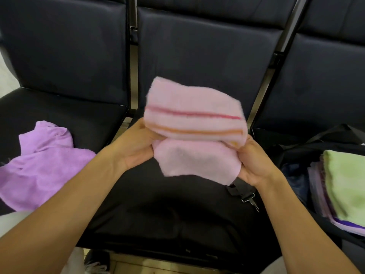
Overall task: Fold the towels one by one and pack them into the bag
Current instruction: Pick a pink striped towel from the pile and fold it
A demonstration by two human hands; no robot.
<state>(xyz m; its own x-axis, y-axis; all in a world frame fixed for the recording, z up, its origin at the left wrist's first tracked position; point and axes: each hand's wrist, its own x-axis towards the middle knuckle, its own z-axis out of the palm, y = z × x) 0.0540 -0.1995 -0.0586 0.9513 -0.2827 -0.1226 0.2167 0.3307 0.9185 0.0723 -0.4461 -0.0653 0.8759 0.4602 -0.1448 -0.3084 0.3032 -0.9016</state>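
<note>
A pale pink towel [194,123] with a red and an orange stripe is held in the air above the middle seat, partly folded, its lower flap hanging down. My left hand [136,145] grips its left edge and my right hand [254,161] grips its right edge. A crumpled purple towel [41,165] lies on the left seat. On the right seat stands an open black bag [296,153] holding a stack of folded towels, a green one [347,184] on top.
Three dark padded seats [167,210] in a row with backrests fill the view. The bag's strap and metal clip [249,198] lie on the middle seat near my right wrist. Floor shows at the bottom and far left.
</note>
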